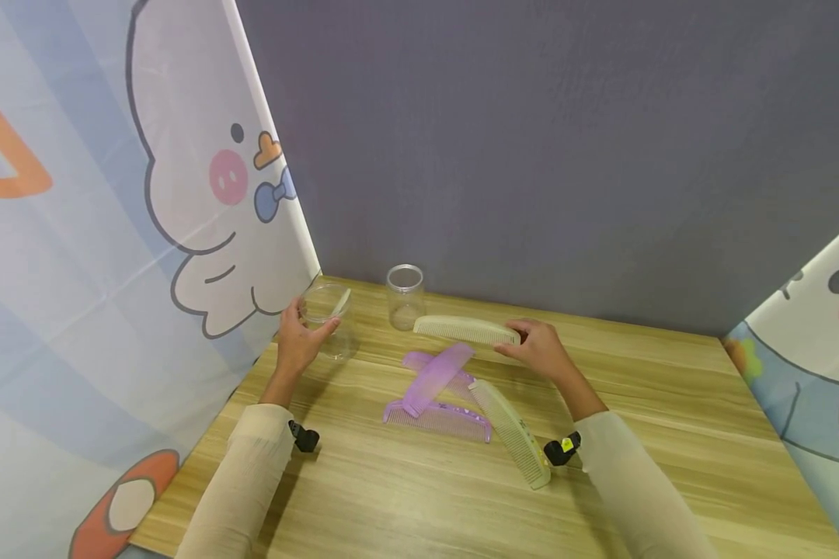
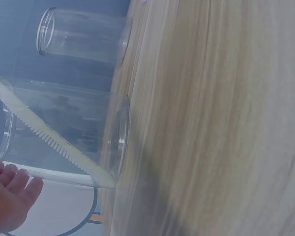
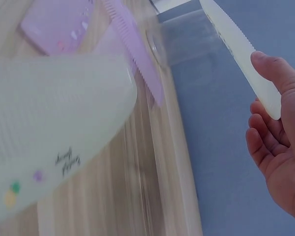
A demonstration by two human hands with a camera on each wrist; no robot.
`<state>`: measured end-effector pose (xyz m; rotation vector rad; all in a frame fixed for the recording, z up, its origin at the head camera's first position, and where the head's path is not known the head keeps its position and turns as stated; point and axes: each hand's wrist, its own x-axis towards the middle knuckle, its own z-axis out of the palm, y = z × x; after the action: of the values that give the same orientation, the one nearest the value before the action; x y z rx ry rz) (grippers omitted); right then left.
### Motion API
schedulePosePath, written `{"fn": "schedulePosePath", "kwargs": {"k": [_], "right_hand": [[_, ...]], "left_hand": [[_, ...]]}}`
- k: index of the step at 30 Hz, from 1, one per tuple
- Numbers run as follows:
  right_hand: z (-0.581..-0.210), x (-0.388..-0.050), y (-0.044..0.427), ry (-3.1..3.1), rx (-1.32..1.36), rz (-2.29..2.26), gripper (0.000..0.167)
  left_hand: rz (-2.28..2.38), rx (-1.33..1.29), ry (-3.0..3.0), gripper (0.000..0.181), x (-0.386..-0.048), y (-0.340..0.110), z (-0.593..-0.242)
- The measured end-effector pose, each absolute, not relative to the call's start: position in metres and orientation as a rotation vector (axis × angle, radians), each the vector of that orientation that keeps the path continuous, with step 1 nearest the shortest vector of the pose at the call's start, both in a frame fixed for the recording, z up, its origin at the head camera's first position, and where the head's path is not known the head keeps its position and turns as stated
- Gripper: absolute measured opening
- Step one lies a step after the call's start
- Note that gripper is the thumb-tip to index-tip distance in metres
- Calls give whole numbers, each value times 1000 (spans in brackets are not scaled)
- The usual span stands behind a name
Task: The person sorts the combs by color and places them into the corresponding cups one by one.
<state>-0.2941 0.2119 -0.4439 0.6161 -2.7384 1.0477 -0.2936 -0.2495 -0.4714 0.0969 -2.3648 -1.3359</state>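
My left hand (image 1: 299, 338) grips the side of a clear plastic jar (image 1: 339, 338) at the table's left. Inside that jar a pale cream comb (image 2: 56, 140) leans diagonally, its upper end at the rim. Between thumb and fingers, my right hand (image 1: 537, 349) pinches one end of another pale cream comb (image 1: 464, 329), held above the table with its other end pointing left. Below it lie several purple combs (image 1: 436, 380), crossed over each other. One more pale comb (image 1: 512, 435), printed with small flowers and lettering, lies slanted beside them, near my right wrist.
A second clear jar (image 1: 405, 299) stands at the back of the wooden table (image 1: 363, 497), close to the grey wall (image 1: 531, 155). A cartoon-printed cloth (image 1: 203, 295) hangs along the left side, and another (image 1: 825, 373) at the right.
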Motion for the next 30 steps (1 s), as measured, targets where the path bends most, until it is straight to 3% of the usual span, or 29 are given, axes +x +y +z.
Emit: {"fn": "schedulePosePath", "kwargs": {"k": [30], "right_hand": [[-411, -320, 115, -2706, 701, 949, 58]], "left_hand": [[-1306, 100, -2362, 97, -295, -250, -474]]}}
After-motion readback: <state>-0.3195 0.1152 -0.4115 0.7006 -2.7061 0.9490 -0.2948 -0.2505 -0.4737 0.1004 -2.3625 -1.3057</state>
